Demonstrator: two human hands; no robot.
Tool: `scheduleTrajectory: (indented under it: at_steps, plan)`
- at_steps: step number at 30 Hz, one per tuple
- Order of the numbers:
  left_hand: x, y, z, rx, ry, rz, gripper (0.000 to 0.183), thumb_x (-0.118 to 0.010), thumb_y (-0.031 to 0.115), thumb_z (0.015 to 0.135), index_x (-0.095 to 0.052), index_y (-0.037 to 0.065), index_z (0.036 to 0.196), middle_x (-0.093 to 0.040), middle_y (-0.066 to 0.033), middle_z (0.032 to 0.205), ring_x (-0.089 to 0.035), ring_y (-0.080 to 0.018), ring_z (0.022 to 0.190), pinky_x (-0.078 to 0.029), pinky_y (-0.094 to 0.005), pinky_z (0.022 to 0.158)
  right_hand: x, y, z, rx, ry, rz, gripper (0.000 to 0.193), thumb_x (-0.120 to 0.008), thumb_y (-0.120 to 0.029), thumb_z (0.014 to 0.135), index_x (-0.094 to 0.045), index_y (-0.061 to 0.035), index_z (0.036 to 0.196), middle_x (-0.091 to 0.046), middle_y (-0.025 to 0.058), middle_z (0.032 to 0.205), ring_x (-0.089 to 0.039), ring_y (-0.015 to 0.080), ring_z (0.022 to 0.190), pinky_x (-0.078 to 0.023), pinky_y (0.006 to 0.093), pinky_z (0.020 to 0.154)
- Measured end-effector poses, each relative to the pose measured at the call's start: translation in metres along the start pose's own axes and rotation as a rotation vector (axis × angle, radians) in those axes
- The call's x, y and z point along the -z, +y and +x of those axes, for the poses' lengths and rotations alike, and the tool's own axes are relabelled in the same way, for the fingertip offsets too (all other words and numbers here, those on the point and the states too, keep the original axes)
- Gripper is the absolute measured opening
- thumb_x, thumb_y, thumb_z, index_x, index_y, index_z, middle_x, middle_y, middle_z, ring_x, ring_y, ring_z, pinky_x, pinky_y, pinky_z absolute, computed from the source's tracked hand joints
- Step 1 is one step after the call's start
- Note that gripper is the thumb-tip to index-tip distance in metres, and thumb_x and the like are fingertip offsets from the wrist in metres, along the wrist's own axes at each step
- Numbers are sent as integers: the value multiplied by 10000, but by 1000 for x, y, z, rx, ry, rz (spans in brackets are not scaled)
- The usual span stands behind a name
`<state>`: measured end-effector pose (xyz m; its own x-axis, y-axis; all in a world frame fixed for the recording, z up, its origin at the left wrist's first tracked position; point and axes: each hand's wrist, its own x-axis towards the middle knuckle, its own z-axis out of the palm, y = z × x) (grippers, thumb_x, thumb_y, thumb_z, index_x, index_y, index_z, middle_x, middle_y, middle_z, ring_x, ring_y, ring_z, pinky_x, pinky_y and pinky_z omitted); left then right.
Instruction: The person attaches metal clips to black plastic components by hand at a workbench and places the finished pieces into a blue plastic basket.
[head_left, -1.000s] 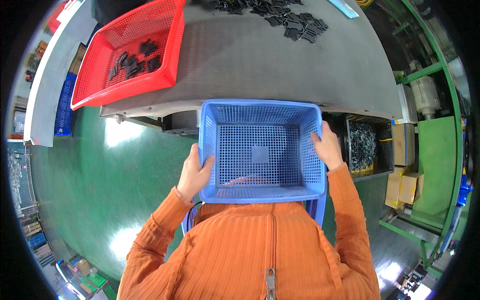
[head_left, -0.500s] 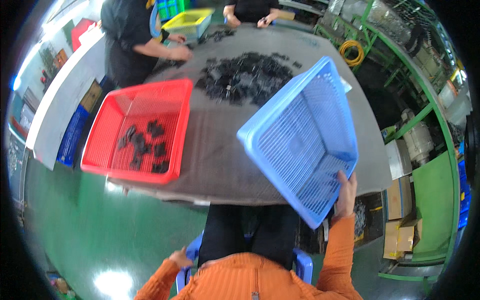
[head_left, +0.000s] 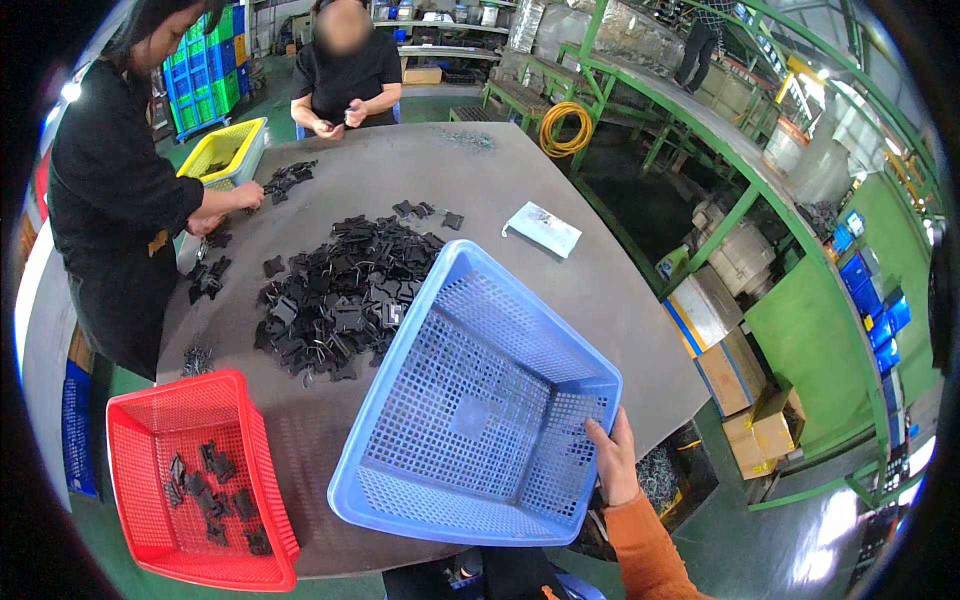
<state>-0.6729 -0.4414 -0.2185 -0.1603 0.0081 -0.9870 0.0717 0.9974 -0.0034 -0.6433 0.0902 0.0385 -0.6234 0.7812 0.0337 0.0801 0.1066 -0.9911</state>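
My right hand (head_left: 614, 456) grips the right end rim of a light blue plastic basket (head_left: 498, 318). The thumb lies inside the rim, and the other fingers are mostly hidden behind it. Nothing lies in the basket; it is tilted with its open side toward me, over the near part of the table. Whether it touches the tabletop, I cannot tell. A red basket (head_left: 190, 406) stands at the left near corner, holding several small black parts (head_left: 207, 495). Beyond the blue basket spreads a large pile of black parts (head_left: 330, 300), partly hidden by it. My left hand is out of view.
At the left edge of the grey table (head_left: 560, 310), a co-worker's hand (head_left: 245, 196) touches black parts beside a yellow basket (head_left: 222, 150). Another person (head_left: 347, 75) sits at the far side. A pale blue packet (head_left: 541, 230) lies at right. Cardboard boxes (head_left: 735, 370) stand beyond the right edge.
The view has lifted toward the far side. The blue basket has moved left, closer to the red one and in front of the pile. My left hand, earlier by the chair, has left the view.
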Motion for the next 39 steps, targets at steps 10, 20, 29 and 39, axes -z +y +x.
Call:
scheduleTrajectory:
  at_steps: [10,20,29,39]
  plan:
    - [-41,-45,-31,-336,216,272,462,-493,359,823,-586,12,1115,-604,-232,1074,-560,-363,1054,-455,-432,877,0,-16,-36,246,44,-348,318,-552,-79,836,-468,9,1129,-574,152,921,-564,227,844,-443,338,774]
    - [-22,100,-223,-1090,899,-832,530,-506,133,896,-300,-51,1347,-541,-187,1212,-522,-238,1128,-412,-320,933,36,36,-165,303,-102,-417,346,-548,-134,876,-445,-8,1182,-628,192,850,-655,295,717,-489,371,625]
    - [-92,97,-177,-853,954,-687,432,-531,59,784,-427,-58,1187,-641,-239,931,-636,-356,893,-494,-388,752,69,100,-183,173,-355,-737,328,-567,-156,826,-460,-21,1105,-615,260,779,-598,437,738,-455,523,645]
    - [-73,107,-155,-563,923,-629,453,-551,142,824,-437,-37,1224,-627,-239,994,-629,-350,901,-495,-402,758,40,128,-157,148,-350,-934,374,-570,-225,829,-483,-43,1144,-617,248,757,-593,440,704,-459,534,655]
